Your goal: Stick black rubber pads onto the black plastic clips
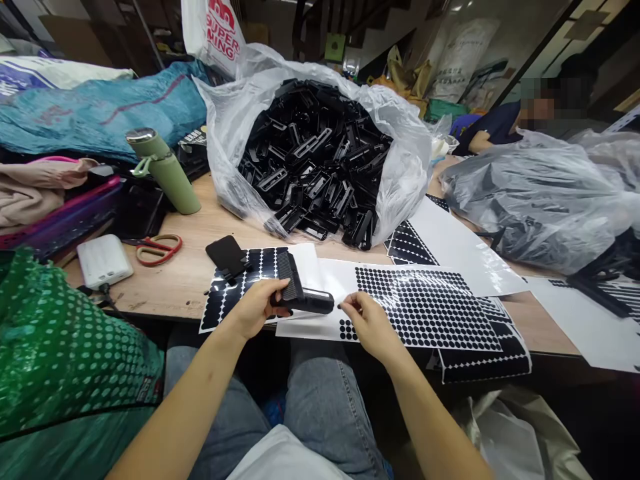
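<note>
My left hand (259,307) is closed around a black plastic part (317,301) with a ribbed wide end and a narrower rounded end. Just right of that rounded end, my right hand (369,325) pinches a small black round sticker (340,306) between thumb and fingertips. Beneath both hands lies a white sheet of black dot stickers (425,300), its left portion bare. Under the left hand is another sheet with larger black stickers (220,301). A flat black piece with a clip (225,257) rests on that sheet's upper edge.
A large clear plastic bag (227,167) full of black plastic parts (315,160) stands behind the sheets. To the left are a green bottle (173,177), red-handled scissors (159,250) and a white power bank (104,261). More sheets and bags lie right; a person (493,127) sits beyond.
</note>
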### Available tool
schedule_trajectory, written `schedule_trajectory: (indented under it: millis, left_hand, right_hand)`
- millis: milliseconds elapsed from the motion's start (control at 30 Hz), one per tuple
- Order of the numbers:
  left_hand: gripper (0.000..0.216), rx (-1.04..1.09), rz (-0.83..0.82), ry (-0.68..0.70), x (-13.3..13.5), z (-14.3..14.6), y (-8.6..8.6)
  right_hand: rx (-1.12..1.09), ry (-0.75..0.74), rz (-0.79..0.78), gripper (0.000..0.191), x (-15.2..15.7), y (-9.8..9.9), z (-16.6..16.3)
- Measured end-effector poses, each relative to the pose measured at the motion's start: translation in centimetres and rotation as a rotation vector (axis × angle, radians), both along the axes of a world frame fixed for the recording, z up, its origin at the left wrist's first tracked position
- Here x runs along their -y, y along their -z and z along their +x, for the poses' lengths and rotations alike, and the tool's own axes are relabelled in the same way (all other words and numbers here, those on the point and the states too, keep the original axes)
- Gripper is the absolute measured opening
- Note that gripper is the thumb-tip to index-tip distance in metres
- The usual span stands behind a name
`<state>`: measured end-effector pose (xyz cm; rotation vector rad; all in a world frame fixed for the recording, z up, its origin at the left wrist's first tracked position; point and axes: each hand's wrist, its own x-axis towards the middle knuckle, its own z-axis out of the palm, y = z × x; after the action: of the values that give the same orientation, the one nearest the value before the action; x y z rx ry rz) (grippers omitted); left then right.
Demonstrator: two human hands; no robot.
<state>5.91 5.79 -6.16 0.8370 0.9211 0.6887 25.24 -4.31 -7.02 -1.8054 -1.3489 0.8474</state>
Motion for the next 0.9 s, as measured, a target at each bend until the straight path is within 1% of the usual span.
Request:
schedule_trajectory:
  millis: [67, 133, 200, 267, 333, 400, 500, 567, 633, 700, 767, 800, 833, 900]
  left_hand:
    - [0.023, 0.024, -0.010, 0.099, 0.6, -0.5, -0.1]
    - [0.020, 0.041, -0.019, 0.184, 1.1, -0.9, 0.0]
    - [0.020, 0.054, -0.027, 0.239, 1.3, -1.2, 0.3]
    - [0.026, 0.056, -0.030, 0.232, 1.3, -1.0, 0.8]
    - [0.035, 0.019, -0.022, 0.148, 1.1, -0.5, 1.3]
    - [0.039, -0.060, 0.013, 0.014, 0.7, 0.1, 1.8]
    - [0.035, -0.156, 0.070, -0.166, 0.0, 0.2, 2.4]
    - [0.032, -0.166, 0.088, -0.267, -0.6, -0.7, 2.7]
    - [0.029, -0.137, 0.131, -0.396, -1.2, -1.8, 2.8]
    - [0.027, -0.102, 0.231, -0.529, -2.0, -2.4, 2.9]
    - [0.025, -0.168, 0.413, -0.597, -2.9, -1.8, 3.1]
    - [0.025, -0.253, 0.533, -0.591, -3.4, -0.9, 3.3]
    - [0.025, -0.359, 0.666, -0.555, -3.9, 0.2, 3.6]
    - [0.027, -0.563, 0.939, -0.417, -4.9, 3.0, 4.4]
  right_hand:
    - [-0.138, -0.050, 0.080, 0.016, -0.6, -2.1, -1.3]
    - [-0.197, -0.118, 0.173, 0.015, -1.9, -3.5, -2.2]
    - [-0.181, -0.131, 0.245, 0.014, -3.9, -3.5, -2.6]
    - [-0.123, -0.078, 0.276, 0.013, -6.3, -2.3, -2.5]
    - [-0.048, -0.002, 0.271, 0.010, -8.6, -0.2, -2.2]
    - [0.024, 0.065, 0.274, 0.007, -10.3, 2.3, -2.2]
    - [0.077, 0.165, 0.308, 0.009, -11.2, 5.2, -2.1]
    - [0.098, 0.198, 0.316, 0.010, -11.4, 6.1, -2.1]
    - [0.122, 0.214, 0.312, 0.010, -11.5, 6.0, -2.0]
    - [0.145, 0.245, 0.304, 0.012, -11.7, 5.3, -2.0]
    - [0.191, 0.295, 0.293, 0.015, -11.8, 4.7, -2.3]
    - [0.223, 0.319, 0.288, 0.015, -11.6, 4.6, -2.6]
    - [0.256, 0.341, 0.285, 0.016, -11.4, 4.6, -3.0]
    - [0.307, 0.375, 0.295, 0.016, -10.5, 5.1, -3.8]
